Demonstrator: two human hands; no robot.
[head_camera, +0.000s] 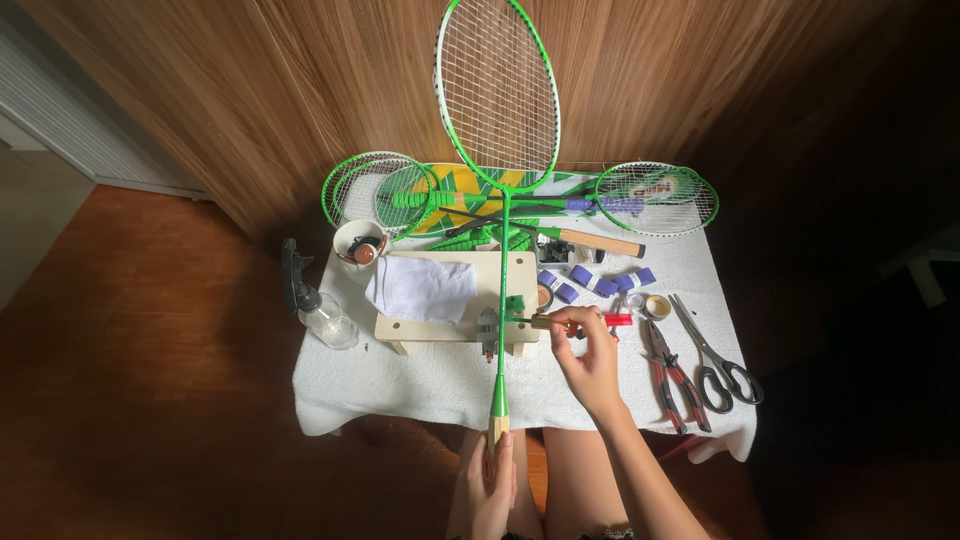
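A green badminton racket (498, 100) lies lengthwise across a small wooden stand (460, 325), its shaft clamped in a small vise (495, 325). My left hand (490, 480) grips the bare wooden handle end near my lap. My right hand (588, 355) holds a small tool with a brass shaft and red handle (575, 321) against the shaft at the vise. A white cloth (422, 288) rests on the stand.
The white-covered table (420, 385) carries more green rackets (650, 198) at the back, purple grip rolls (600, 284), tape rolls, red pliers (668, 375), scissors (715, 360), a bowl (358, 245) and a spray bottle (320, 310) at the left edge. A wooden wall stands behind.
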